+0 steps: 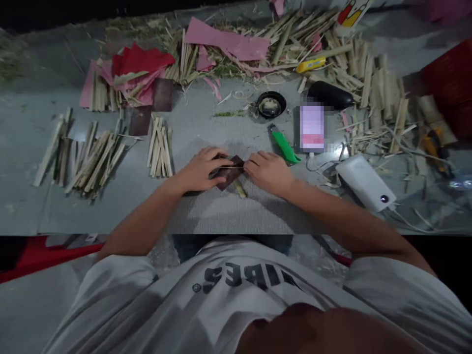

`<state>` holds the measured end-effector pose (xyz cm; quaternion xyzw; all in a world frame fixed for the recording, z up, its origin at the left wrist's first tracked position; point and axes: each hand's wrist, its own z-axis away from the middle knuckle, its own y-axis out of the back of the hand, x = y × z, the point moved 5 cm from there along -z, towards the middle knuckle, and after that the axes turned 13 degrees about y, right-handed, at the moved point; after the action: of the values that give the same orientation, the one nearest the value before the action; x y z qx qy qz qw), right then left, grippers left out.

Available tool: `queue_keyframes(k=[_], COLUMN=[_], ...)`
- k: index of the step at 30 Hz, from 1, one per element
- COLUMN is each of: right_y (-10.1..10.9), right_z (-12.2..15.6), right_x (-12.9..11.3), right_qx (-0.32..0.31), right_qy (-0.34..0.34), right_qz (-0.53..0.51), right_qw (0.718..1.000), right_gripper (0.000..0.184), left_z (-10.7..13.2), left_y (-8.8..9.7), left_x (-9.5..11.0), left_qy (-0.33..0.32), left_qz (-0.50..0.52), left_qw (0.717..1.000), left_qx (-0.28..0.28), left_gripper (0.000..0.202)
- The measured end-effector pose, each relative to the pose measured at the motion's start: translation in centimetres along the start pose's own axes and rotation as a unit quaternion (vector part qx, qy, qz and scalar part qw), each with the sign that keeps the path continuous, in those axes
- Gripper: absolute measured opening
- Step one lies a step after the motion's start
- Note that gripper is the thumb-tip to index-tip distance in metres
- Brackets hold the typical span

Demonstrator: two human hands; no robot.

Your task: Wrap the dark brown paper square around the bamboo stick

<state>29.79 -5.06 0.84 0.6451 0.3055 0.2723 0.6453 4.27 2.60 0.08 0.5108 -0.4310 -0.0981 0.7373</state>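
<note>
My left hand [202, 169] and my right hand [268, 171] meet at the middle of the grey table [221, 211]. Both press on a small dark brown piece of paper [229, 172], fingers curled over its edges. A thin pale stick lies along the paper's top edge between my fingertips. A short piece of bamboo [240, 188] pokes out from under the paper, toward me.
A green utility knife [283, 145], a phone [311, 127], a white power bank [366, 182] with cables and a small black dish [271, 104] lie to the right. Piles of split bamboo strips [92, 160] and pink and red paper [136, 69] cover the left and back.
</note>
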Motion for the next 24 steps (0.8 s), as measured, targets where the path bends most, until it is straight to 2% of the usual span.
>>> queue_keyframes(k=[4,12,16,18,20,22,24], right_y=[0.6,1.5,2.3,3.6,5.9,8.8,11.2], right_z=[-0.1,-0.1,0.1,0.9,2.7,5.8,9.7], right_x=[-1.0,-1.5,0.2,2.5,5.6,8.7,10.5], right_qx=[-0.035,-0.063,-0.061,-0.046,-0.002,0.085,0.179], right_qy=[0.049,0.093,0.105,0.057,-0.028,-0.13,-0.209], right_qz=[-0.026,-0.019,-0.015,-0.02,-0.025,-0.037,-0.041], right_qw=[0.998,0.993,0.992,0.997,0.999,0.987,0.96], right_gripper=[0.037,0.024,0.025,0.03,0.034,0.036,0.039], left_z=[0.7,1.2,1.1,0.9,0.7,0.5,0.2], left_y=[0.1,0.4,0.6,0.7,0.7,0.7,0.6], left_x=[0.0,0.4,0.6,0.8,0.8,0.9,0.9], left_qy=[0.003,-0.021,-0.018,-0.015,-0.011,-0.009,-0.007], left_qz=[0.025,0.009,0.007,0.003,-0.005,-0.012,-0.018], left_qw=[0.999,0.999,0.999,1.0,1.0,1.0,1.0], left_qx=[-0.026,-0.037,-0.028,-0.024,-0.026,-0.026,-0.022], left_gripper=[0.074,0.052,0.049,0.05,0.053,0.055,0.054])
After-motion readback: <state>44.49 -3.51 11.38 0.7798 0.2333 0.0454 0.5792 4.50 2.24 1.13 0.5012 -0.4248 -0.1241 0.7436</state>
